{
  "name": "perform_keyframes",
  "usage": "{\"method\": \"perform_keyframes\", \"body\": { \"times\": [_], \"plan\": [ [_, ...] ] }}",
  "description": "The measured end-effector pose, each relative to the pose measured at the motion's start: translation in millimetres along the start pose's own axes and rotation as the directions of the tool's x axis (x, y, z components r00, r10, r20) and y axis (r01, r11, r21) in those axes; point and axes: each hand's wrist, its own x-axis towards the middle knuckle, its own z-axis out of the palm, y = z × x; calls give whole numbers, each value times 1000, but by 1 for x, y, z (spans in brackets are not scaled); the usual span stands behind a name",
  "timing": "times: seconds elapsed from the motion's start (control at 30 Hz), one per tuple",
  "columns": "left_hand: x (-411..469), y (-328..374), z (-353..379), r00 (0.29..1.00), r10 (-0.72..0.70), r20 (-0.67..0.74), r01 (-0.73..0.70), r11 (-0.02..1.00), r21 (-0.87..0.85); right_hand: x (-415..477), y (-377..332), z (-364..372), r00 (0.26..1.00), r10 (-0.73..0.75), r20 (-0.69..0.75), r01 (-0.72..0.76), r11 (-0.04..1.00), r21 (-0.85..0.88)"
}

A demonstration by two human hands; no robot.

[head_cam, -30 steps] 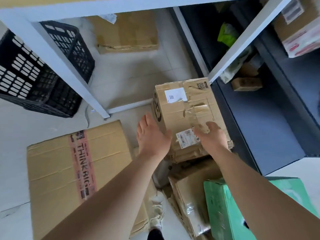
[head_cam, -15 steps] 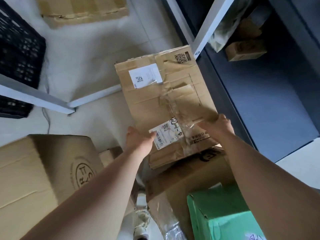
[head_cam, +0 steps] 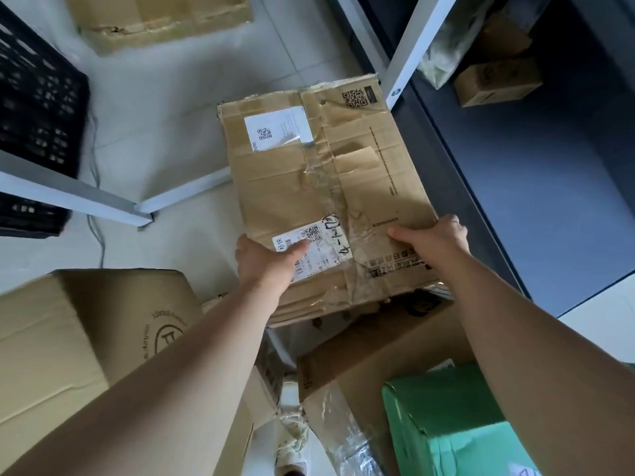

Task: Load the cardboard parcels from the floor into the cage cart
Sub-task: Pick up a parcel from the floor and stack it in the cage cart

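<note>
A worn, taped cardboard parcel [head_cam: 319, 187] with two white labels is held up off the floor in the middle of the view. My left hand [head_cam: 268, 266] grips its near left edge, thumb on the lower label. My right hand [head_cam: 433, 242] grips its near right corner, thumb on top. The cage cart's dark blue floor [head_cam: 536, 207] lies to the right behind a white post [head_cam: 412, 49]. A small cardboard box [head_cam: 498, 80] and a clear bag sit at the cart's far end.
More parcels lie on the white floor: a large one [head_cam: 68, 345] at the left, one [head_cam: 371, 365] below the held parcel, a flat one [head_cam: 161, 18] at the top. A green box [head_cam: 457, 424] is at bottom right. A black crate [head_cam: 37, 125] stands left.
Both hands closed on the parcel's near end and lifted it off the stack. It now sits higher and closer to the camera, and the view has tilted down.
</note>
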Motion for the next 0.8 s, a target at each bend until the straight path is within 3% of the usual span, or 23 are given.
{"method": "perform_keyframes", "body": {
  "times": [0.3,0.57,0.8],
  "plan": [
    [-47,62,-80,989,136,-49,-126,977,172,-100,-37,-40,994,-45,-102,46,999,9],
    [-130,115,-159,976,215,-31,-213,975,62,-222,-75,-135,955,-163,-248,160,987,-34],
    [-205,113,-201,962,273,3,-272,957,104,-300,-45,-164,938,-137,-317,138,990,-20]
  ]
}}
